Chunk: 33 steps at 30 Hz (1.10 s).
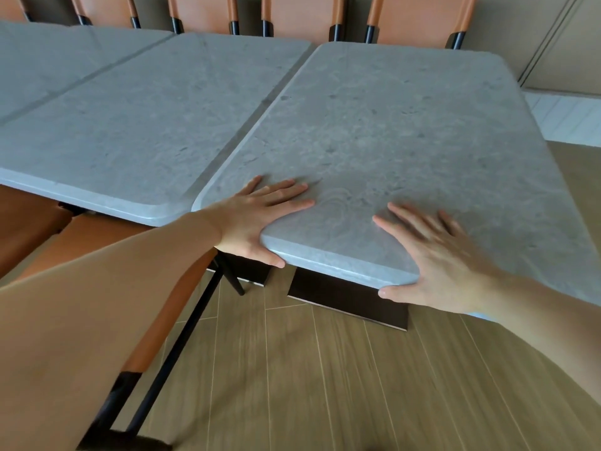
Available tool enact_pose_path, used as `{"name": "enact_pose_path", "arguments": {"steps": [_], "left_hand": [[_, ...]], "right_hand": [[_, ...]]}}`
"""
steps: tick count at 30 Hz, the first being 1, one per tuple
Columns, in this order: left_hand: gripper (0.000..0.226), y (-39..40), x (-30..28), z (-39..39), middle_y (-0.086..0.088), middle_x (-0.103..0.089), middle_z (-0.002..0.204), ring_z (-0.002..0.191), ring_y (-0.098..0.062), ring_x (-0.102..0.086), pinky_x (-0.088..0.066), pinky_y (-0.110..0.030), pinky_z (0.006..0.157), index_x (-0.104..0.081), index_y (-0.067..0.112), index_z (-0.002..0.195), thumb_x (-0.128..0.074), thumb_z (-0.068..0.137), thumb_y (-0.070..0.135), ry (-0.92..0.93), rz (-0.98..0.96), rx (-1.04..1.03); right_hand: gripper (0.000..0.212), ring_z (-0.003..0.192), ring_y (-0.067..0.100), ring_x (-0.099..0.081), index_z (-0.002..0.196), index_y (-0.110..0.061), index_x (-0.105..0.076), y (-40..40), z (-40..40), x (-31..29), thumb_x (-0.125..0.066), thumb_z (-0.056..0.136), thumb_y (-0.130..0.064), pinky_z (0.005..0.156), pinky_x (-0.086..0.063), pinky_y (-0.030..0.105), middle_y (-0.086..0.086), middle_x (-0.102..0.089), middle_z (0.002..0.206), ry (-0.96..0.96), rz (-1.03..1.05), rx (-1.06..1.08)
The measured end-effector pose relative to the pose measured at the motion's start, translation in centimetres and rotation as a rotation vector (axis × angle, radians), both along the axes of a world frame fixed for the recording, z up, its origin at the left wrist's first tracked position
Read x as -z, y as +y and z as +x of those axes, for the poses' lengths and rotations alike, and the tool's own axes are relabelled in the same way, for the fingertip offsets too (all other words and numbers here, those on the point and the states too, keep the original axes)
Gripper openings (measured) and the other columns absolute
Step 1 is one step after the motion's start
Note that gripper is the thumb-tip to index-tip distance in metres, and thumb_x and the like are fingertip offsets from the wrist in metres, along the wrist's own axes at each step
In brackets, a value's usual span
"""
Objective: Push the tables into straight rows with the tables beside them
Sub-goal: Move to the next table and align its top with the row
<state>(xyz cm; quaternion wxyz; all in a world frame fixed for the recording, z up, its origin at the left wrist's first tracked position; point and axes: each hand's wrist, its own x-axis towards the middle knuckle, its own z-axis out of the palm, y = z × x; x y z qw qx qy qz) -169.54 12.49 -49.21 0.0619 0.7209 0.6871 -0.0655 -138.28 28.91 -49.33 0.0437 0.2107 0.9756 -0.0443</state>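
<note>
At far left, a grey stone-look table [39, 70] runs off the frame; a narrow straight seam separates it from the middle table [156, 125]. No brand, label or writing is legible on any surface.

Right of the middle table stands the table I am handling [406, 151]. The gap between these two is narrow along the seam and flares at the rounded corners. Its near edge sits forward of the middle table's near edge, so the fronts do not line up.

My left hand [260, 216] lies at the near left corner of this table: fingers straight and flat on top, thumb hooked under the rim, forearm coming in from lower left. My right hand [435, 258] is on the near edge further right: fingers spread and flat on the surface, thumb against the underside of the rim; it is motion-blurred. Neither hand is clenched; both press the slab with fingers extended.

Below the near edge a dark table base [348, 297] shows. An orange chair [156, 336] with black legs stands at lower left beside the table. Wood-plank floor [325, 385] lies open in front and to the right. Orange chairs [302, 14] line the far side against the wall.
</note>
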Motion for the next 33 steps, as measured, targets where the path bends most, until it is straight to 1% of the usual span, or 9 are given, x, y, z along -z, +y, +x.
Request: {"name": "enact_pose_path", "arguments": {"steps": [4, 8, 11, 18, 21, 24, 29, 33], "left_hand": [[0.116, -0.3, 0.2, 0.0, 0.016, 0.021, 0.167, 0.152, -0.006, 0.026, 0.012, -0.053, 0.125, 0.013, 0.048, 0.156, -0.058, 0.072, 0.084, -0.001, -0.018, -0.010], [0.117, 0.1, 0.0, 0.0, 0.017, 0.026, 0.165, 0.149, -0.005, 0.030, 0.011, -0.053, 0.125, 0.015, 0.048, 0.156, -0.058, 0.073, 0.084, 0.017, -0.031, -0.002], [0.117, -0.1, -0.1, 0.0, 0.019, 0.028, 0.164, 0.149, -0.004, 0.031, 0.014, -0.052, 0.124, 0.016, 0.049, 0.156, -0.059, 0.072, 0.084, 0.013, -0.031, -0.011], [0.116, 1.0, -0.4, -0.4, 0.018, 0.027, 0.164, 0.149, -0.004, 0.031, 0.012, -0.054, 0.124, 0.018, 0.050, 0.155, -0.057, 0.072, 0.082, 0.024, -0.044, 0.001], [0.116, 1.7, -0.4, -0.7, 0.017, 0.026, 0.165, 0.149, -0.004, 0.030, 0.013, -0.052, 0.124, 0.017, 0.051, 0.155, -0.059, 0.072, 0.081, 0.018, -0.043, -0.002], [0.116, 2.0, -0.4, -0.9, 0.017, 0.025, 0.165, 0.149, -0.004, 0.030, 0.013, -0.051, 0.125, 0.015, 0.050, 0.156, -0.060, 0.072, 0.081, 0.024, -0.039, -0.010], [0.116, 2.0, -0.7, -1.0, 0.017, 0.022, 0.166, 0.151, -0.004, 0.027, 0.011, -0.051, 0.125, 0.016, 0.050, 0.155, -0.057, 0.071, 0.083, 0.015, -0.036, -0.008], [0.114, 2.0, -0.3, -1.3, 0.016, 0.019, 0.167, 0.152, -0.005, 0.024, 0.009, -0.051, 0.126, 0.016, 0.051, 0.154, -0.050, 0.068, 0.087, 0.013, -0.014, -0.002]], "right_hand": [[0.116, 0.157, 0.015, -0.001, 0.160, -0.042, -0.002, -0.2, -0.1, 0.0, -0.036, 0.061, -0.092, 0.126, -0.003, 0.047, -0.008, 0.004, 0.170, 0.007, -0.012, -0.013], [0.115, 0.157, 0.014, -0.002, 0.160, -0.042, -0.004, 0.0, 0.1, 0.0, -0.043, 0.064, -0.091, 0.125, 0.001, 0.044, -0.010, 0.004, 0.170, 0.029, -0.033, -0.008], [0.115, 0.156, 0.010, 0.006, 0.159, -0.045, 0.003, 0.2, -0.2, -0.3, -0.043, 0.064, -0.091, 0.126, 0.004, 0.043, -0.013, 0.012, 0.169, 0.009, -0.035, -0.016], [0.114, 0.154, 0.005, 0.015, 0.156, -0.050, 0.008, 1.1, -0.6, -0.3, -0.043, 0.063, -0.091, 0.126, 0.009, 0.040, -0.016, 0.017, 0.167, 0.021, -0.065, -0.003], [0.114, 0.153, 0.003, 0.020, 0.156, -0.049, 0.011, 1.7, -0.9, -0.4, -0.041, 0.064, -0.092, 0.125, 0.011, 0.038, -0.017, 0.021, 0.166, -0.001, -0.039, -0.001], [0.115, 0.152, 0.003, 0.022, 0.157, -0.048, 0.011, 2.0, -1.2, -0.5, -0.039, 0.064, -0.093, 0.126, 0.012, 0.038, -0.017, 0.020, 0.167, -0.002, -0.039, 0.012], [0.116, 0.154, 0.006, 0.016, 0.157, -0.047, 0.010, 2.0, -1.4, -0.8, -0.031, 0.060, -0.096, 0.127, 0.008, 0.040, -0.015, 0.017, 0.168, -0.011, -0.042, 0.012], [0.117, 0.156, 0.010, 0.004, 0.159, -0.045, -0.002, 1.9, -1.5, -0.4, -0.034, 0.058, -0.095, 0.127, 0.000, 0.043, -0.012, 0.004, 0.170, 0.029, -0.053, 0.011]]}}
